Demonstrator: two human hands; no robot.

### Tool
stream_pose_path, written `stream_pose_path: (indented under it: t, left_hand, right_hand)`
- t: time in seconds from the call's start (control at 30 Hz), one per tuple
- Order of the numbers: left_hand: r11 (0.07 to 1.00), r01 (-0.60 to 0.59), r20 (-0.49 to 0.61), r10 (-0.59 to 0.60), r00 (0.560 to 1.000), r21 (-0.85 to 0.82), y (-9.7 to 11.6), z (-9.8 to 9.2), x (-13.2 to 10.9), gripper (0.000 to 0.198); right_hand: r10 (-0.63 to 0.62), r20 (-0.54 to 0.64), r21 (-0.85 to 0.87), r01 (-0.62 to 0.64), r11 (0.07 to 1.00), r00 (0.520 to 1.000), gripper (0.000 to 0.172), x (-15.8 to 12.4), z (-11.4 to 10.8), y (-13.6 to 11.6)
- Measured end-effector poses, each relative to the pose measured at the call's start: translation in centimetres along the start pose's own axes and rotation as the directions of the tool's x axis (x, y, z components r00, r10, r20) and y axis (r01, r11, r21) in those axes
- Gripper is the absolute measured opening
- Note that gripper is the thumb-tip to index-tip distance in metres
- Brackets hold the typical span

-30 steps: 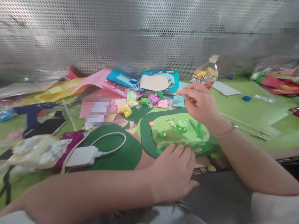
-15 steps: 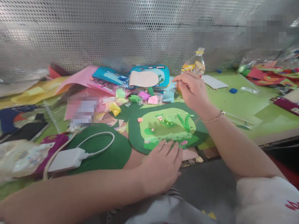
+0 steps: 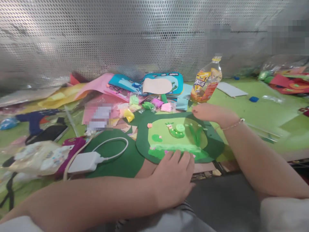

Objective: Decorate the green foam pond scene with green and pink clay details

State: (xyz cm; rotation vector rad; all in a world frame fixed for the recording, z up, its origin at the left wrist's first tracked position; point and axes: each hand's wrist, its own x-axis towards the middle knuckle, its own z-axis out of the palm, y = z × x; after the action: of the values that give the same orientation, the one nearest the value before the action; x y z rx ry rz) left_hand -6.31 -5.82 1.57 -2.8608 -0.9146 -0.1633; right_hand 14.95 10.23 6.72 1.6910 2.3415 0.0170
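A dark green foam sheet (image 3: 143, 141) lies in front of me with a lighter green panel on it. The panel bears a clay snail (image 3: 177, 130) with a pale green spiral shell, green blades (image 3: 195, 134) and small pink and orange dots. Across the picture's lower edge rests my left hand (image 3: 175, 177), fingers stretched out and slightly spread. My right hand (image 3: 209, 113) is at the picture's upper right corner, fingers curled together; whatever they may hold is hidden. Just behind it stands a drink bottle (image 3: 206, 82) with a yellow cap.
Bags of coloured clay (image 3: 147, 105) lie behind the picture, near blue decorated foam pieces (image 3: 177, 80). To the left are a white charger (image 3: 83, 162), a phone (image 3: 51, 133) and a blue glue gun (image 3: 32, 120). A white card (image 3: 232, 89) lies right of the bottle.
My right hand has come down from in front of the bottle to the picture's upper right corner, uncovering the bottle. The left hand stays on the lower edge. The view has shifted slightly.
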Motion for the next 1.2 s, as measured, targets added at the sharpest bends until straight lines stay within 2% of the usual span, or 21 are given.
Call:
stream_pose_path:
  t: [0.3, 0.43, 0.53, 0.63, 0.7, 0.83, 0.9, 1.03, 1.2]
  left_hand:
    - [0.991, 0.067, -0.029, -0.064, 0.998, 0.116, 0.5, 0.3, -0.6, 0.063]
    - [0.992, 0.070, 0.000, -0.071, 0.997, 0.107, 0.4, 0.0, -0.6, 0.059]
    - [0.994, 0.062, 0.002, -0.062, 0.998, 0.089, 0.3, -0.2, -0.6, 0.060]
    - [0.996, 0.082, 0.033, -0.083, 0.996, 0.044, 0.2, -0.2, -0.6, 0.063]
    - [0.996, 0.089, 0.078, -0.090, 0.993, 0.018, 0.2, -0.2, -0.7, 0.064]
    - [0.993, 0.113, 0.134, -0.109, 0.985, -0.021, 0.3, -0.5, -0.8, 0.066]
    - [0.989, 0.144, 0.138, -0.138, 0.981, -0.033, 0.2, -0.6, -0.9, 0.068]
    - [0.988, 0.152, 0.134, -0.146, 0.980, -0.037, -0.1, -0.7, -1.0, 0.067]
    - [0.990, 0.139, 0.161, -0.132, 0.978, -0.036, -0.3, -1.0, -0.8, 0.064]
  right_hand:
    - [-0.128, 0.052, 0.100, 0.122, 0.987, 0.990, 0.026, -0.5, -0.5, -2.2]
    - [-0.175, 0.028, 0.111, 0.171, 0.979, 0.984, 0.029, -0.7, -0.6, -2.9]
    - [-0.152, 0.004, 0.137, 0.150, 0.979, 0.988, 0.028, -0.6, -0.6, -3.1]
    - [-0.097, -0.073, 0.159, 0.107, 0.981, 0.993, 0.026, -0.3, -0.4, -3.2]
    - [-0.080, -0.165, 0.172, 0.109, 0.979, 0.983, 0.025, -0.1, -0.2, -3.3]
    - [-0.075, -0.386, 0.196, 0.161, 0.967, 0.919, 0.026, 0.5, 0.3, -3.8]
    - [-0.070, -0.455, 0.209, 0.183, 0.961, 0.888, 0.025, 0.7, 0.6, -4.0]
    - [-0.100, -0.495, 0.214, 0.232, 0.949, 0.863, 0.022, 1.2, 1.4, -4.0]
    - [-0.071, -0.493, 0.222, 0.204, 0.953, 0.867, 0.022, 1.9, 2.5, -3.4]
